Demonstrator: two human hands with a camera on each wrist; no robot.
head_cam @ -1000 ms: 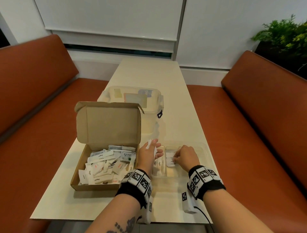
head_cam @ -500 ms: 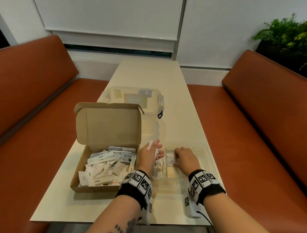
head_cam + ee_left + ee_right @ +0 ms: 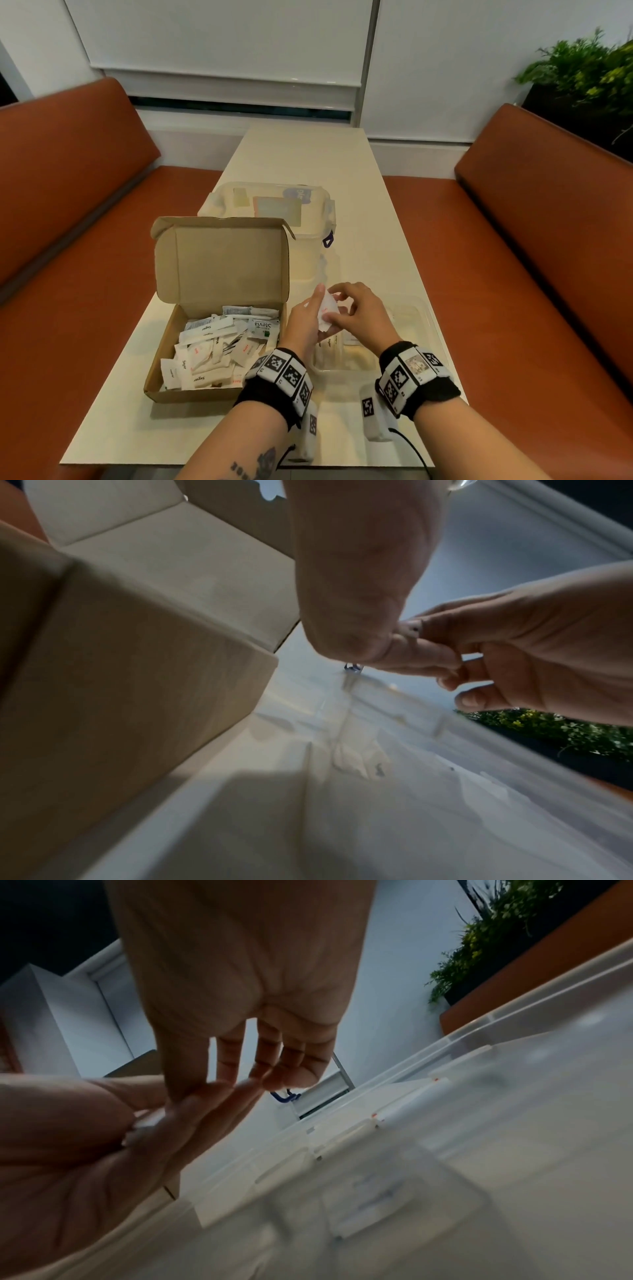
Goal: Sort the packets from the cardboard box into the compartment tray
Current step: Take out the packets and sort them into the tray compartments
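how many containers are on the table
3: the open cardboard box of packets near left; a lidded clear plastic tub behind it; the clear compartment tray near right, partly hidden by both hands.

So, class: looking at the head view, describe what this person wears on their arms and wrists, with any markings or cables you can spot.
Both forearms are bare, with no sleeves. The left wrist band and right wrist band are black, each ringed with white square tiles printed with black coded markers. A white camera unit carrying another such marker hangs below the right wrist, trailing a black cable. The left forearm bears a dark tattoo.
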